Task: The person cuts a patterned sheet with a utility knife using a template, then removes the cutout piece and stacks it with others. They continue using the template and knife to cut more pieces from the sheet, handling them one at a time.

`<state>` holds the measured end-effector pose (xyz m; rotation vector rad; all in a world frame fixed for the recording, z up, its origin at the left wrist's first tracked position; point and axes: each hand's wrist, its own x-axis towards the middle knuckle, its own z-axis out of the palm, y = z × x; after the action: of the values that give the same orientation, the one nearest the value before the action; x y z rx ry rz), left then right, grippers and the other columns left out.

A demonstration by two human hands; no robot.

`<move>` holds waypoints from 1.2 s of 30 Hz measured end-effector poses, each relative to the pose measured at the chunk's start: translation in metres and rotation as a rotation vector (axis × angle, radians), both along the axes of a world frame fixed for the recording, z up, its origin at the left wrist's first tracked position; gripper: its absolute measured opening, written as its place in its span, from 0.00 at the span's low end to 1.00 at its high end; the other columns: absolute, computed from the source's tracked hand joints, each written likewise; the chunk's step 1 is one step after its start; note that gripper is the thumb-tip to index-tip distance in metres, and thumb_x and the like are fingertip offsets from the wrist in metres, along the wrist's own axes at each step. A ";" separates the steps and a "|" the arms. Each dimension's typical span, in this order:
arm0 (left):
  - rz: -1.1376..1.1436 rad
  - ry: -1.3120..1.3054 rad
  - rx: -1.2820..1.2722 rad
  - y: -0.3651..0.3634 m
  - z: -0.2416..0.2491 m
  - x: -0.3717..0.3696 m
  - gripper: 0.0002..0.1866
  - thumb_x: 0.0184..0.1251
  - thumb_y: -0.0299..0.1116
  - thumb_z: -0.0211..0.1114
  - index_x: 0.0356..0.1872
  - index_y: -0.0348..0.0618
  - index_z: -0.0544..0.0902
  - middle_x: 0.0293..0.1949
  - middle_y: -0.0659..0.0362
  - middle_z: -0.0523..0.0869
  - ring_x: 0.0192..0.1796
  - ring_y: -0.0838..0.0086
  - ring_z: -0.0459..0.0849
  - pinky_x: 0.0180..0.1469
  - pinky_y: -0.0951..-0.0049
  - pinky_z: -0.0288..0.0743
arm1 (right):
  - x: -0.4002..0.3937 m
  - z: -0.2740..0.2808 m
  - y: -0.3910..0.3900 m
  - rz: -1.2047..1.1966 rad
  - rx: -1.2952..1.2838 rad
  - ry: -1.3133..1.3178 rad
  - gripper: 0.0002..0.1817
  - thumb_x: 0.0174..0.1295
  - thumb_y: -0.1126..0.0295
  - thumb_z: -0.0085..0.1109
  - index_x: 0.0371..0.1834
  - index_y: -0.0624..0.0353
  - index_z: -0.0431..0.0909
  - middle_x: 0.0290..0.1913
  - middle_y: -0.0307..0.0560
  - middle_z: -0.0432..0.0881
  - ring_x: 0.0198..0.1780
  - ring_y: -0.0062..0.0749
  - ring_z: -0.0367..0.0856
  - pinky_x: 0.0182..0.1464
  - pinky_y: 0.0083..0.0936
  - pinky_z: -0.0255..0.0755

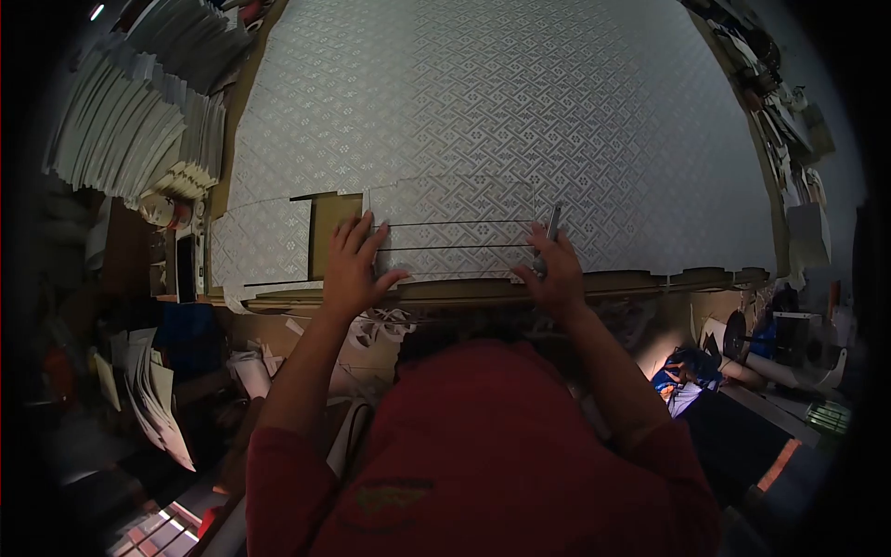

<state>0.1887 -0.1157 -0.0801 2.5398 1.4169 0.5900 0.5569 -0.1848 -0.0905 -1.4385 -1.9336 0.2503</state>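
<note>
Left hand (355, 265) fingers spread flat on patterned sheet (445, 237), right hand (554, 274) fingers clamped around knife (549, 237).

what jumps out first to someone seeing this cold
A large silver-grey patterned embossed sheet fills the table's middle. At its near edge, the left hand lies flat on a small patterned panel while the right hand grips a slim grey tool. Stacked white sheets tower far left.
</note>
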 end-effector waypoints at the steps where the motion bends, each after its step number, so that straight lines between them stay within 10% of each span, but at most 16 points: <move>1: 0.002 -0.014 -0.003 0.000 0.001 0.001 0.43 0.54 0.58 0.79 0.67 0.43 0.80 0.73 0.43 0.74 0.75 0.42 0.68 0.78 0.40 0.56 | 0.001 -0.001 0.001 0.007 -0.012 0.019 0.30 0.57 0.62 0.78 0.61 0.59 0.76 0.67 0.60 0.82 0.65 0.65 0.77 0.66 0.51 0.72; 17: -0.030 -0.088 -0.082 0.006 0.002 -0.014 0.51 0.56 0.57 0.79 0.74 0.36 0.69 0.75 0.45 0.72 0.79 0.45 0.65 0.82 0.44 0.52 | -0.012 0.005 -0.002 0.003 -0.006 0.013 0.27 0.56 0.69 0.79 0.58 0.59 0.78 0.67 0.58 0.82 0.67 0.61 0.79 0.66 0.48 0.75; 36: -0.064 -0.124 -0.020 0.006 0.001 -0.016 0.40 0.54 0.56 0.80 0.64 0.40 0.82 0.73 0.46 0.75 0.76 0.45 0.68 0.79 0.41 0.57 | -0.015 -0.004 -0.003 -0.009 0.012 -0.029 0.25 0.55 0.73 0.79 0.55 0.61 0.79 0.63 0.55 0.85 0.66 0.58 0.81 0.65 0.45 0.77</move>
<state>0.1726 -0.1092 -0.0792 2.4757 1.2884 0.7056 0.5417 -0.1879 -0.0942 -1.4500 -1.9487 0.2151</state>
